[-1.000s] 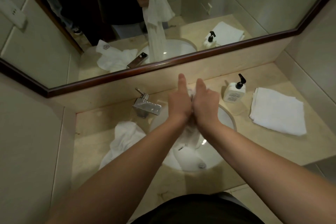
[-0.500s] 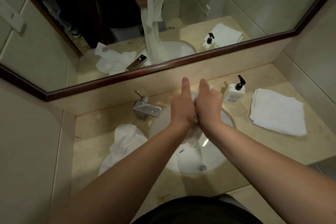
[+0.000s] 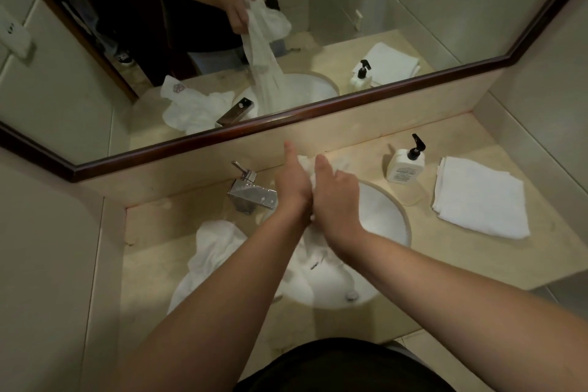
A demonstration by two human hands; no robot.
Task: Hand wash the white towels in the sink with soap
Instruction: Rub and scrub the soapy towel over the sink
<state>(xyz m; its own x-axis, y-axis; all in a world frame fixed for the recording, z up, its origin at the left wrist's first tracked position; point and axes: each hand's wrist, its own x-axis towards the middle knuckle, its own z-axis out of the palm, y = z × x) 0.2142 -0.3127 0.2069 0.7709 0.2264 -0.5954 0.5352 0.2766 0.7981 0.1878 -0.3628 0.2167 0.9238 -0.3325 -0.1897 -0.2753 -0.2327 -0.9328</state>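
Above the beige stone worktop (image 3: 477, 264) a wood-framed mirror (image 3: 318, 105) reflects the whole scene, including the wet towel (image 3: 310, 256) dangling as a long twisted rope into the white sink (image 3: 385, 219). That towel is held between the 2 hands over the basin, its upper end bunched above the fingers and its lower end trailing down onto the porcelain near the drain. Compared with 1 second ago, the hands have risen slightly and slid against each other, and the hanging tail has swung nearer the drain side, which I judge to be a rubbing or wringing stroke mid-wash. The left hand (image 3: 291, 183) has its grip clenched round the towel with the thumb standing up; the right hand (image 3: 337, 197) grasps the same bunch from the other side. A crumpled towel (image 3: 213, 251) lies on the worktop left of the sink, a folded towel (image 3: 480, 197) lies well to the right, probably not yet washed. The chrome faucet (image 3: 251, 194) shows no running water, and the soap pump bottle (image 3: 404, 165) stands just beyond the rim.
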